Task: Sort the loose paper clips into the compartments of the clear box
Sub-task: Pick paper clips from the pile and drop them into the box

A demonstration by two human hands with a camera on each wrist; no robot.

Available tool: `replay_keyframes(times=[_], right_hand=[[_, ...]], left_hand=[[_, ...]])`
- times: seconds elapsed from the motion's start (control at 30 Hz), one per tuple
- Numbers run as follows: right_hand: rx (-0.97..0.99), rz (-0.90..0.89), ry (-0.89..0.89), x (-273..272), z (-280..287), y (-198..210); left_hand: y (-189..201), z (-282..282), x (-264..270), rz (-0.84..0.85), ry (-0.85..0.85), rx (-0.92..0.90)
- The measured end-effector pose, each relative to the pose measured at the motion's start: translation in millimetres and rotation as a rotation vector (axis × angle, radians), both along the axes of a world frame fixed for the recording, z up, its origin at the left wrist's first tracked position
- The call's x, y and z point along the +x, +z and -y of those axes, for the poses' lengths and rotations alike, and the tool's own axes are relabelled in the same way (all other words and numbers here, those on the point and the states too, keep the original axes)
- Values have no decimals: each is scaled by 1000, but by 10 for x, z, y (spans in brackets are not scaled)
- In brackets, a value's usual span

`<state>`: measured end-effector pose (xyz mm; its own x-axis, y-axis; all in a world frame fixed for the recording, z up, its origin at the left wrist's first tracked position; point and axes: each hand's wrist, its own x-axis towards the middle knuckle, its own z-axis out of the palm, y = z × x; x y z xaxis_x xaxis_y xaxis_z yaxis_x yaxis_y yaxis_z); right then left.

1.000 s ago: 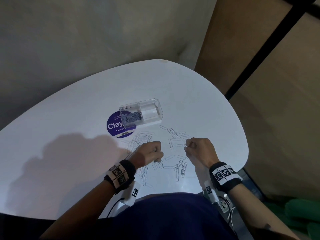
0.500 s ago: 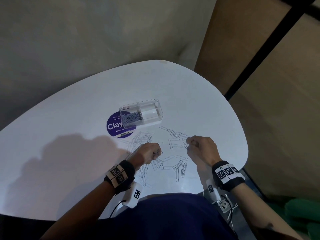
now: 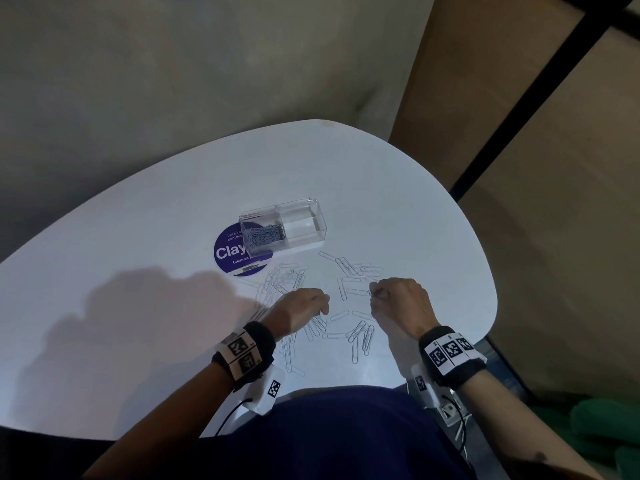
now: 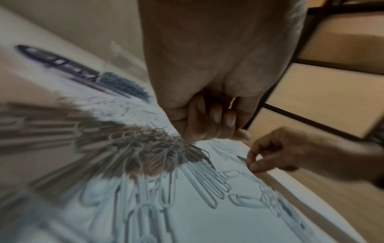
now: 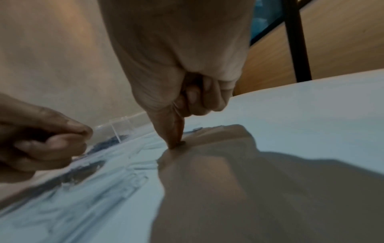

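Note:
The clear box (image 3: 282, 230) stands mid-table; its left compartment holds small dark clips (image 3: 265, 235) and its right compartment looks empty. Several large loose paper clips (image 3: 360, 336) lie scattered on the white table (image 3: 138, 254) in front of it. My left hand (image 3: 304, 308) hovers low over them, fingers curled into a fist (image 4: 212, 118); no clip shows in it. My right hand (image 3: 398, 296) pinches a small paper clip (image 4: 247, 158) between thumb and forefinger, tips pressed to the table (image 5: 176, 143).
A round purple sticker (image 3: 235, 252) lies partly under the box's left end. The table's rounded edge (image 3: 491, 306) runs close to the right of my right hand. A dense heap of clips (image 3: 280, 282) lies left of my left hand.
Both hands have stayed almost in place. The left hand's fingertips have lifted slightly off the clips they touched a second ago.

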<state>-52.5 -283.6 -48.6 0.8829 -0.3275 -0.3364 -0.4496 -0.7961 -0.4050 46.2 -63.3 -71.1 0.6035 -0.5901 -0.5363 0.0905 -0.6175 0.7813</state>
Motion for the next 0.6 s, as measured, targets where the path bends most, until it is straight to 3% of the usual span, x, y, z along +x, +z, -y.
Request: replay_keyframes(times=[0.1, 0.23, 0.37, 0.47, 0.6], right_hand=[[42, -30, -24, 42, -14, -40], [80, -71, -7, 106, -12, -52], [88, -95, 40, 112, -3, -56], [78, -124, 70, 94, -36, -43], [172, -79, 25, 53, -41, -60]], left_hand=[[72, 52, -76, 181, -226, 71], [119, 188, -243, 577, -560, 127], [61, 292, -348, 736, -756, 145], [23, 288, -359, 831, -811, 156], [5, 142, -253, 856, -710, 224]])
